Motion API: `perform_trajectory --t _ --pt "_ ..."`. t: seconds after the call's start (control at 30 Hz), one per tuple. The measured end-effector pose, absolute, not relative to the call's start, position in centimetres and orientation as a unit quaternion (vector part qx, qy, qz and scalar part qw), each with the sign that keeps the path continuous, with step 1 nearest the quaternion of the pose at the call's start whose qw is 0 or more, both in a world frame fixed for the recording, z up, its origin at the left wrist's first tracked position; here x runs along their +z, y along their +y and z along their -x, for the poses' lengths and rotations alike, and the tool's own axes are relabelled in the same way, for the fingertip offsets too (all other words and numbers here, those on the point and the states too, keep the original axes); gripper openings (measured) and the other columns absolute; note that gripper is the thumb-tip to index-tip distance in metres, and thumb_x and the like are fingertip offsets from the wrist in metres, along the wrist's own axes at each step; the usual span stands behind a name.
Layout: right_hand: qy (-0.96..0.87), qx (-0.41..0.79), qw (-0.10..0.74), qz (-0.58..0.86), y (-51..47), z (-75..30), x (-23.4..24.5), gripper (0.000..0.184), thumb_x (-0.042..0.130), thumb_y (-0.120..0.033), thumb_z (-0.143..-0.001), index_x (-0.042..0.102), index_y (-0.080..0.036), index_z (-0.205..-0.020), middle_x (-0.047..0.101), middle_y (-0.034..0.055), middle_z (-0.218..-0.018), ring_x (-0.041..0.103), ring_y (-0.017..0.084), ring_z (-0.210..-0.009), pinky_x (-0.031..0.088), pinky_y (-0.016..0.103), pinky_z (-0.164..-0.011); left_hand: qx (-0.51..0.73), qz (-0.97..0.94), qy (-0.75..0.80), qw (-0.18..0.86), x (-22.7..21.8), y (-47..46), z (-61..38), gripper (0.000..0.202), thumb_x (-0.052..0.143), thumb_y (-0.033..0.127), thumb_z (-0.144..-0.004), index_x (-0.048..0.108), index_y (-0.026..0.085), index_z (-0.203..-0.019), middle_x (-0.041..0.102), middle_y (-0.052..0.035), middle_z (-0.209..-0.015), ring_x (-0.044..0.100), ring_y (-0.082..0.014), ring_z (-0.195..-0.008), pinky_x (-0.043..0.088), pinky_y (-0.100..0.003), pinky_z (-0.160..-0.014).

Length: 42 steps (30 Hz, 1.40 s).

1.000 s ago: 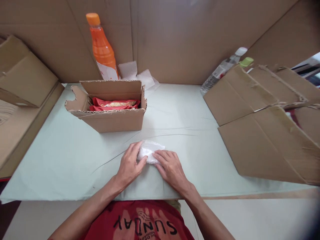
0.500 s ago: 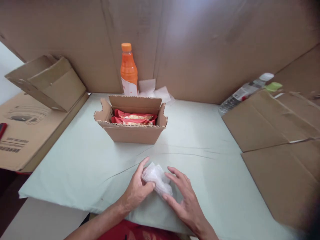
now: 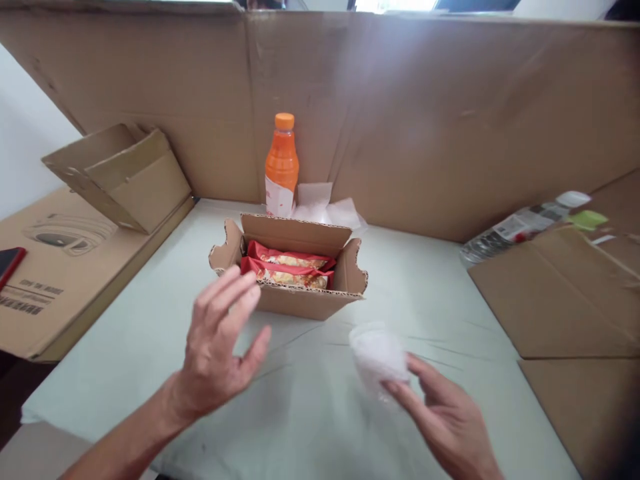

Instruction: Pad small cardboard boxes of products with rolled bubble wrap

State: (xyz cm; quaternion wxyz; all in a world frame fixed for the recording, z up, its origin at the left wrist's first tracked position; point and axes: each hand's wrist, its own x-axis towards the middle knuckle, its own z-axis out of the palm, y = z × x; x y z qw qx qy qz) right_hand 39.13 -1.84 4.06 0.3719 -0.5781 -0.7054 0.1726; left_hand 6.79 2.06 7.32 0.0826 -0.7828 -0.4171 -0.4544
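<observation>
My left hand [image 3: 220, 347] is raised above the pale green table cover [image 3: 150, 333], fingers spread and empty, just in front of a small open cardboard box [image 3: 295, 297]. Red snack packets [image 3: 287, 263] lie inside that box. My right hand [image 3: 445, 420] holds a small clear plastic wrap bundle [image 3: 377, 357] by its lower edge, between thumb and fingers, lifted off the table to the right of the box.
An orange drink bottle [image 3: 281, 167] and white tissue [image 3: 325, 207] stand behind the box against a tall cardboard wall [image 3: 400, 120]. Folded cardboard [image 3: 125, 177] sits left, with a red phone [image 3: 10, 260] on a flat carton. Flat cardboard sheets [image 3: 565, 293] and a lying bottle [image 3: 520, 227] are right.
Both hands were on the plastic bundle at the table. Now my left hand has let go and lifted open, while my right hand carries the bundle to the right. The camera tilted up.
</observation>
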Motion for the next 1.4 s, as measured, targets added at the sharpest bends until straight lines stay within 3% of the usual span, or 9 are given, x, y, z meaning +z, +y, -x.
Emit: perform_trajectory --t 0.2,0.33,0.47,0.57,0.77,0.97,1.13,1.27,1.4 --pt "-0.706 -0.013 0.382 0.596 3.3 -39.1 10.7 0.032 0.067 -0.049 -0.089 0.072 -0.026 -0.110 0.078 0.0033 -0.095 0.072 0.020 -0.075 0.053 0.029 -0.065 -0.421 0.808 -0.401 0.090 7.0 4.7 -5.2 0.075 0.056 -0.006 -0.080 0.040 0.016 -0.151 0.074 -0.0085 -0.104 0.066 -0.0220 -0.103 0.046 -0.053 -0.108" --pt "-0.808 0.010 0.328 0.490 7.9 -35.0 14.4 0.023 0.060 -0.040 -0.094 0.069 -0.026 -0.110 0.075 0.0030 -0.095 0.067 0.018 -0.073 0.050 0.028 -0.064 -0.437 0.805 -0.393 0.083 5.7 3.5 -5.1 0.073 0.057 -0.009 -0.078 0.043 0.011 -0.148 0.075 -0.0098 -0.100 0.065 -0.0217 -0.101 0.046 -0.051 -0.105" --pt "-0.909 0.088 0.080 0.399 11.8 -30.2 15.2 0.014 0.059 -0.026 -0.092 0.071 -0.022 -0.098 0.074 0.0038 -0.091 0.064 0.018 -0.079 0.047 0.029 -0.071 -0.444 0.805 -0.388 0.061 6.2 3.7 -5.0 0.072 0.057 -0.009 -0.078 0.045 0.011 -0.146 0.075 -0.0091 -0.098 0.064 -0.0218 -0.101 0.047 -0.050 -0.104" --pt "-0.923 0.050 -0.133 0.358 13.2 -27.4 15.1 0.015 0.060 -0.016 -0.089 0.071 -0.019 -0.079 0.072 0.0058 -0.082 0.061 0.021 -0.083 0.040 0.031 -0.073 -0.453 0.803 -0.383 0.054 6.7 4.1 -5.0 0.071 0.056 -0.010 -0.078 0.045 0.011 -0.145 0.075 -0.0089 -0.099 0.065 -0.0217 -0.101 0.047 -0.049 -0.103" --pt "-0.911 -0.023 -0.249 0.328 13.6 -25.3 16.0 0.013 0.062 -0.013 -0.084 0.074 -0.015 -0.091 0.073 0.0109 -0.090 0.063 0.023 -0.080 0.036 0.033 -0.069 -0.447 0.806 -0.383 0.055 6.6 4.2 -5.0 0.063 0.056 -0.009 -0.079 0.051 0.009 -0.139 0.074 -0.0096 -0.098 0.064 -0.0207 -0.097 0.047 -0.049 -0.102" --pt "-0.904 0.094 -0.251 0.332 14.3 -23.7 14.8 0.028 0.047 -0.010 -0.093 0.074 -0.018 -0.095 0.075 0.0073 -0.089 0.065 0.017 -0.071 0.037 0.027 -0.060 -0.455 0.800 -0.388 0.054 6.5 4.6 -5.1 0.063 0.057 -0.008 -0.079 0.052 0.011 -0.139 0.074 -0.0083 -0.096 0.064 -0.0210 -0.096 0.048 -0.049 -0.101" --pt "-0.905 0.129 -0.211 0.346 14.4 -24.5 15.0 0.027 0.050 -0.007 -0.090 0.074 -0.018 -0.090 0.072 0.0049 -0.078 0.063 0.016 -0.065 0.040 0.026 -0.059 -0.452 0.796 -0.398 0.061 6.9 4.6 -5.3 0.071 0.059 -0.006 -0.080 0.047 0.017 -0.145 0.073 -0.0076 -0.102 0.065 -0.0233 -0.103 0.049 -0.051 -0.103" --pt "-0.924 0.109 0.013 0.367 11.5 -30.3 16.4 0.032 0.049 -0.009 -0.090 0.073 -0.024 -0.105 0.075 0.0046 -0.097 0.069 0.019 -0.083 0.051 0.030 -0.074 -0.501 0.736 -0.448 0.083 6.5 3.9 -4.6 0.079 0.068 0.003 -0.079 0.043 0.022 -0.151 0.062 -0.0134 -0.132 0.056 -0.0314 -0.129 0.046 -0.056 -0.110" --pt "-0.803 0.037 0.293 0.517 6.9 -36.9 14.0 0.022 0.056 -0.030 -0.095 0.071 -0.028 -0.112 0.075 0.0037 -0.109 0.070 0.021 -0.097 0.055 0.035 -0.086 -0.570 0.634 -0.523 -0.012 4.3 3.1 -3.2 0.081 0.072 0.014 -0.081 0.038 0.028 -0.153 0.053 -0.0119 -0.146 0.053 -0.0314 -0.134 0.042 -0.056 -0.115"
